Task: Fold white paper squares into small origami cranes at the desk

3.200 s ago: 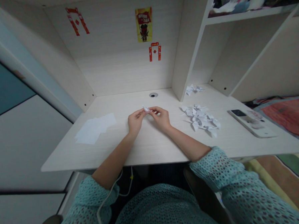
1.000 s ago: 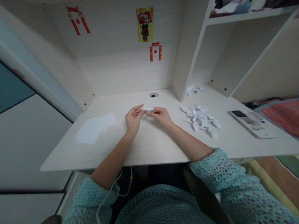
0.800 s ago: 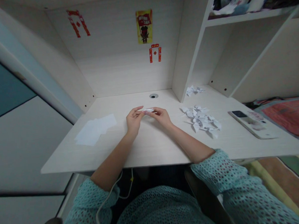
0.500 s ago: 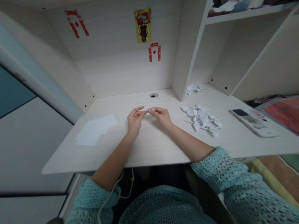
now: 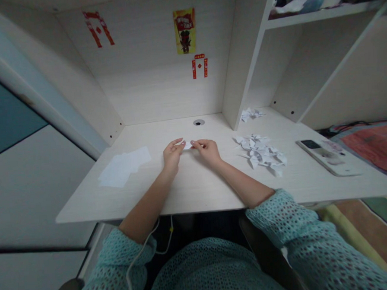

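My left hand [image 5: 171,154] and my right hand [image 5: 207,150] meet over the middle of the pale wooden desk [image 5: 195,188]. Both pinch a small folded piece of white paper [image 5: 187,145] between their fingertips, just above the desktop. The paper is mostly hidden by my fingers. A pile of several folded white paper figures [image 5: 261,153] lies to the right of my right hand. A loose stack of flat white paper sheets [image 5: 123,167] lies to the left of my left hand.
A phone [image 5: 325,156] lies at the desk's right. More folded paper [image 5: 250,114] sits in the shelf nook behind an upright divider [image 5: 241,73]. A round cable hole [image 5: 198,122] is at the back. A white cable [image 5: 143,247] hangs under the desk's front edge.
The small paper stood up between my fingertips at first; now it is held flat and low. My hands have stayed in the same place, with only the fingers shifting.
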Demonstrator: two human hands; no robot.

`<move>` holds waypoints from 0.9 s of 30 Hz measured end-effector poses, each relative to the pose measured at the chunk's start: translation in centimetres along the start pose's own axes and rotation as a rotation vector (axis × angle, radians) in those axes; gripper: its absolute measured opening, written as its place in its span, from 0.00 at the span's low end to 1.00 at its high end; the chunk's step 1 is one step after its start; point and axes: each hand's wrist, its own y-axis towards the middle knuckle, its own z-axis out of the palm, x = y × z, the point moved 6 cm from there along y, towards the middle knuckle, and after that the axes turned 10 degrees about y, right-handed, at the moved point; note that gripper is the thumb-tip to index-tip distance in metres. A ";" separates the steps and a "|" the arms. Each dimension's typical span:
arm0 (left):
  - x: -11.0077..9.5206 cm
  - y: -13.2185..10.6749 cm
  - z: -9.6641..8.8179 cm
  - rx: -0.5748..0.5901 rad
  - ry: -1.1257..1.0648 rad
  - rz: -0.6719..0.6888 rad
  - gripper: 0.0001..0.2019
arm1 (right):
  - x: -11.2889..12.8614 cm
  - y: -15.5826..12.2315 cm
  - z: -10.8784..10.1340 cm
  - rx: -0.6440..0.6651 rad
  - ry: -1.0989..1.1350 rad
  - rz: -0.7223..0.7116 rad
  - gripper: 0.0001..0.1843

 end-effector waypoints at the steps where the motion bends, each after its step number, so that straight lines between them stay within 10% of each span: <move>1: 0.0 0.0 -0.1 -0.007 0.019 0.010 0.18 | 0.4 -0.1 -0.1 -0.011 -0.093 -0.046 0.21; 15: -4.5 -2.7 0.4 -0.038 0.861 0.687 0.08 | -0.3 -0.4 -0.6 -0.086 -0.032 0.054 0.25; 27: -0.9 0.3 0.1 0.054 0.137 0.186 0.07 | 2.0 -0.2 -1.3 -0.142 0.041 -0.156 0.17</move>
